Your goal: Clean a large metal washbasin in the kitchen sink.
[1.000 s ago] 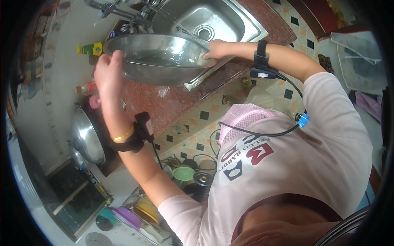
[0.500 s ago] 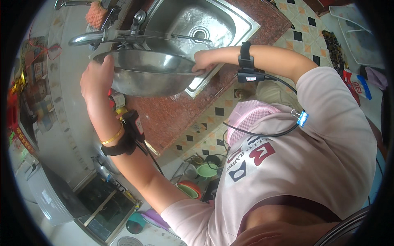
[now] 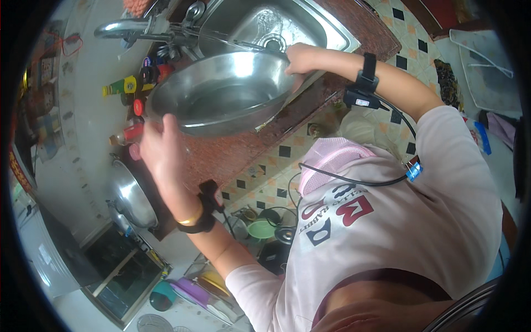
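One wide, round, stainless-steel basin (image 3: 221, 102) tilts over a red-brown counter (image 3: 213, 157). Right hand (image 3: 302, 58): closed on its rim; left hand (image 3: 161, 148): blurred at the opposite rim, grip indeterminable. Beyond the right grip: a rectangular steel sink (image 3: 296, 25). Beyond the left: a curved chrome faucet (image 3: 124, 27), a yellow-green bottle (image 3: 120, 87). Beside the left wrist: a shiny round pan (image 3: 133, 193).

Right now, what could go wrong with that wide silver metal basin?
1. Slip: the left hand is blurred and its fingers are partly hidden by the wide round silver metal basin; if that grip is weak, the basin might drop on that side.
2. Knock: a small red-banded bottle appears right beside that hand; a sideways swing could topple it.
3. Spill: if the basin tips, any liquid inside could run onto the red-brown speckled countertop.
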`<move>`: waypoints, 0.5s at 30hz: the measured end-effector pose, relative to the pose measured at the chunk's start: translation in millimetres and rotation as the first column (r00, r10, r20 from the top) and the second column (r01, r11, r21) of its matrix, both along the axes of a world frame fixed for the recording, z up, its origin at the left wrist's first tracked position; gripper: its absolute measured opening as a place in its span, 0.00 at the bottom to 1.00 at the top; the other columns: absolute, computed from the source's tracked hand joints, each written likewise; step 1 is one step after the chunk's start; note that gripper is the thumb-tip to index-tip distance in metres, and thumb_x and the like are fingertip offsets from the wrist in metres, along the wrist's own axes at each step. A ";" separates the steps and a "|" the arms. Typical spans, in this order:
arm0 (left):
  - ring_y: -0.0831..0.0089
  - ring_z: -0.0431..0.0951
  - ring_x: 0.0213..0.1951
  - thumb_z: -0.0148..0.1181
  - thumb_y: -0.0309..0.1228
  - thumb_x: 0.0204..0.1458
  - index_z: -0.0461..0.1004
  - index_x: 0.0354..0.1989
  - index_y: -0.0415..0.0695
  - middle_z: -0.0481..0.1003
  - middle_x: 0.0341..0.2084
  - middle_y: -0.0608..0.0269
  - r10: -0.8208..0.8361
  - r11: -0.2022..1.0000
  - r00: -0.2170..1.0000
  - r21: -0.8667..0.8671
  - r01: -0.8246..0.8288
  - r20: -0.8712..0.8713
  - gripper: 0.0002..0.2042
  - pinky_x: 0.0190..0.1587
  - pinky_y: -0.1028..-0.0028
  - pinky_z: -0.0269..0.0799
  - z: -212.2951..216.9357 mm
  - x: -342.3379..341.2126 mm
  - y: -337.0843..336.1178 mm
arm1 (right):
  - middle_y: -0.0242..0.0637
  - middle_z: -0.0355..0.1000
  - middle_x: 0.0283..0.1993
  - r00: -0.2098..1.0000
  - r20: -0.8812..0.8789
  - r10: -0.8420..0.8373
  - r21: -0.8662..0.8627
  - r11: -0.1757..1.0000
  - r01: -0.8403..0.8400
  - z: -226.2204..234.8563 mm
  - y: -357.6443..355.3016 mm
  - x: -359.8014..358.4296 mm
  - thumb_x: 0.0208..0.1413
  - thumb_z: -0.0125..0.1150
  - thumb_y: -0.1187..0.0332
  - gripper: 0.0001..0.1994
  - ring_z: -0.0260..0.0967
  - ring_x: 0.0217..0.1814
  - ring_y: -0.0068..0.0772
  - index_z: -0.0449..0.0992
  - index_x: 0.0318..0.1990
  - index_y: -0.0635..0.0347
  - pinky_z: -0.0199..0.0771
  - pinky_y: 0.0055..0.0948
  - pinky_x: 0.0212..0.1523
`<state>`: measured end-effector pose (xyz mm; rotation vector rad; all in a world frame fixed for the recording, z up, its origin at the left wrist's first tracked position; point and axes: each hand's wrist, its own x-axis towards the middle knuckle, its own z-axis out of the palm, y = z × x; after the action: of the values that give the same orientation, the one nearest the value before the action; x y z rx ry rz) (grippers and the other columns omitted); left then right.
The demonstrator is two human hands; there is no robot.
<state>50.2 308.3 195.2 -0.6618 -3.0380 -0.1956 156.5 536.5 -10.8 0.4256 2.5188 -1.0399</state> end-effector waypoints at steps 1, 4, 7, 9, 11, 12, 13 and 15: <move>0.56 0.71 0.26 0.51 0.47 0.46 0.68 0.26 0.33 0.72 0.21 0.45 0.014 0.999 1.000 0.029 -0.014 -0.011 0.22 0.34 0.65 0.65 -12.9 1.5 -20.1 | 0.56 0.71 0.31 0.999 -0.027 -0.017 0.045 0.999 0.018 5.2 2.2 2.7 0.41 0.61 0.59 0.20 0.71 0.36 0.49 0.73 0.27 0.75 0.70 0.37 0.39; 0.68 0.63 0.19 0.54 0.43 0.46 0.63 0.21 0.34 0.66 0.13 0.54 0.126 0.971 0.992 0.200 -0.128 0.025 0.20 0.27 0.69 0.63 -45.3 31.9 -52.2 | 0.58 0.70 0.34 0.998 -0.050 -0.022 0.097 0.995 0.027 11.7 3.6 -0.7 0.42 0.61 0.61 0.19 0.70 0.40 0.50 0.73 0.30 0.75 0.69 0.37 0.42; 0.66 0.63 0.18 0.57 0.38 0.45 0.60 0.18 0.37 0.65 0.13 0.56 0.204 0.904 0.970 0.355 -0.238 0.130 0.17 0.26 0.68 0.63 -63.3 54.8 -62.1 | 0.57 0.70 0.33 0.995 -0.085 -0.046 0.120 0.991 0.056 3.8 6.7 -7.1 0.42 0.62 0.61 0.19 0.69 0.40 0.50 0.73 0.30 0.75 0.69 0.38 0.42; 0.69 0.63 0.17 0.58 0.37 0.45 0.60 0.18 0.38 0.64 0.12 0.58 0.225 0.862 0.963 0.432 -0.267 0.146 0.17 0.24 0.70 0.62 -68.8 69.9 -61.0 | 0.58 0.70 0.33 0.994 -0.110 0.003 0.157 0.988 0.014 -0.1 6.2 -11.9 0.42 0.61 0.60 0.19 0.69 0.40 0.51 0.73 0.30 0.74 0.69 0.38 0.41; 0.81 0.56 0.17 0.59 0.37 0.47 0.58 0.16 0.40 0.59 0.10 0.70 0.220 0.850 0.973 0.475 -0.226 0.069 0.18 0.20 0.78 0.55 -80.9 80.3 -67.4 | 0.57 0.70 0.32 0.992 -0.119 0.048 0.180 0.983 -0.026 -14.0 7.4 -16.6 0.41 0.62 0.59 0.20 0.69 0.39 0.51 0.72 0.30 0.74 0.69 0.38 0.41; 0.81 0.56 0.17 0.59 0.36 0.47 0.58 0.16 0.40 0.59 0.10 0.70 0.218 0.854 0.974 0.472 -0.219 0.058 0.18 0.20 0.78 0.55 -82.5 84.9 -68.1 | 0.57 0.70 0.32 0.987 -0.157 0.035 0.200 0.980 -0.003 -18.7 8.1 -17.1 0.41 0.62 0.59 0.20 0.69 0.38 0.52 0.73 0.30 0.74 0.70 0.38 0.40; 0.81 0.56 0.16 0.59 0.36 0.47 0.58 0.16 0.40 0.59 0.10 0.70 0.218 0.858 0.975 0.468 -0.214 0.046 0.18 0.20 0.78 0.56 -83.2 89.2 -70.4 | 0.56 0.71 0.31 0.981 -0.195 0.025 0.218 0.976 0.018 -21.8 7.3 -18.3 0.41 0.62 0.58 0.20 0.69 0.37 0.52 0.73 0.29 0.73 0.70 0.38 0.39; 0.81 0.56 0.16 0.59 0.36 0.47 0.58 0.16 0.40 0.59 0.10 0.70 0.237 0.852 0.970 0.469 -0.233 0.051 0.18 0.20 0.79 0.56 -83.6 95.5 -75.8 | 0.55 0.71 0.29 0.975 -0.215 0.050 0.231 0.973 0.001 -24.1 5.4 -20.4 0.41 0.62 0.58 0.20 0.69 0.35 0.52 0.73 0.27 0.72 0.70 0.39 0.37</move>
<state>145.7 232.5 111.5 -0.2466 -2.8448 -0.8845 136.1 541.9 -34.9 0.3581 2.8491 -0.8276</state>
